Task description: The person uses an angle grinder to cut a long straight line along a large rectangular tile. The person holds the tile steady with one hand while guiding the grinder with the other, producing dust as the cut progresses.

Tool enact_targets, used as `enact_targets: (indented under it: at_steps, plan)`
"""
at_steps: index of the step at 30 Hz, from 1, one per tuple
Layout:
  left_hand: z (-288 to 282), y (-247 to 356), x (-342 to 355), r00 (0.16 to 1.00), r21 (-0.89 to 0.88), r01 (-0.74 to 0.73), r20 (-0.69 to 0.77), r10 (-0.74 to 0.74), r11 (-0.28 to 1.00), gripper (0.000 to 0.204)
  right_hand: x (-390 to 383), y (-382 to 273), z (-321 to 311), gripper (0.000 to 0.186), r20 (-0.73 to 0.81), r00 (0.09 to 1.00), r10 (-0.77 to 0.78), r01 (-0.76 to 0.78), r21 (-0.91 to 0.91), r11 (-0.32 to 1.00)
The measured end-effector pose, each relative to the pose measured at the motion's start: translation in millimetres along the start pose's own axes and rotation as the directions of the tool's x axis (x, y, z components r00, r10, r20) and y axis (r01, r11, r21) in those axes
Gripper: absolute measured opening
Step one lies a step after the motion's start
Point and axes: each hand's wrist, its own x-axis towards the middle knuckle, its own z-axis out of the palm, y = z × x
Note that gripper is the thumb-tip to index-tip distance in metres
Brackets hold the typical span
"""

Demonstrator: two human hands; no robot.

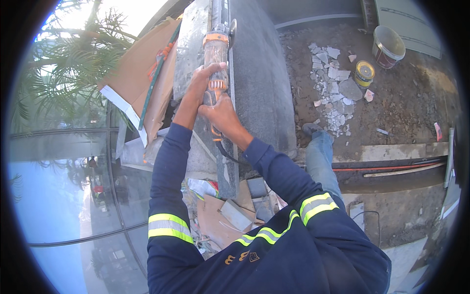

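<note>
An orange and grey angle grinder (215, 51) lies along my line of reach, its head pointing away from me. Its thin cutting disc (233, 33) stands edge-on at the right of the head, above a grey stone slab (262, 83). My left hand (201, 82) wraps the middle of the body, thumb across the top. Closer to me, my right hand (225, 116) grips the rear handle, and a black cord (226, 153) trails from its end. Whether the disc touches the stone or spins, I cannot tell.
Cardboard (134, 63) and a long green bar (155, 81) lean at the left beside glass panels (63, 186). Broken tile pieces (333, 93), a yellow can (364, 73) and a white bucket (389, 46) occupy the dirt ground at right. Offcuts (235, 215) lie below me.
</note>
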Motion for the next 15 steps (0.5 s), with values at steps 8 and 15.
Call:
enact_targets:
  at_steps: [8,15]
  plan:
    - [-3,-1,3,1.0,-0.025,0.024,-0.002,-0.024,0.999,0.041,-1,-17,-8,0.059,0.088,0.99,0.114,-0.117,0.029,0.993]
    - [2,4,-12,1.0,-0.005,0.02,0.008,-0.02,1.0,0.044,-17,-21,-6,0.043,0.032,0.999,0.009,-0.009,-0.014,1.0]
